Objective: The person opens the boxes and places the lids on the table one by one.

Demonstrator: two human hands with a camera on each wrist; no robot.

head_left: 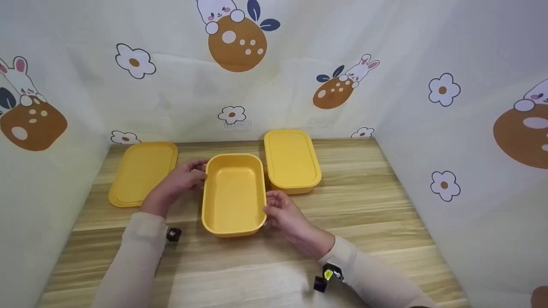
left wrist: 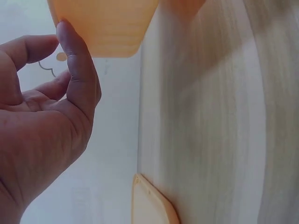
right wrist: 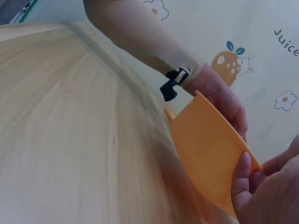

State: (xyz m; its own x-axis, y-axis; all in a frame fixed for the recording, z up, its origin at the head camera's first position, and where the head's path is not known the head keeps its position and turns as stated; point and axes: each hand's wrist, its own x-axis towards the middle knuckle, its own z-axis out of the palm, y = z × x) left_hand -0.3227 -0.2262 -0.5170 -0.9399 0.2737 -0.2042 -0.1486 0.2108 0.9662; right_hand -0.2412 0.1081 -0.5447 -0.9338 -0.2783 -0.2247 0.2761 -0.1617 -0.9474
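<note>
An uncovered yellow rectangular food container [head_left: 234, 201], with nothing inside, is in the middle of the head view. My left hand [head_left: 182, 182] pinches its left rim, with fingertips right at the edge in the left wrist view. On the opposite side, my right hand [head_left: 291, 220] grips the right rim near the front corner, thumb on the edge and fingers against the outer wall. The right wrist view shows the container's side wall [right wrist: 201, 144] tilted, with a shadow beneath it on the table. Left of it lies a flat yellow lid [head_left: 143, 173], close by my left wrist.
A second yellow container with its lid on [head_left: 293, 160] stands behind and to the right, close beside the uncovered one. The wood-grain table [head_left: 239, 273] is bordered at the back and sides by a printed curtain [head_left: 180, 94]. Wrist cameras [head_left: 329, 273] stick out from the sleeves.
</note>
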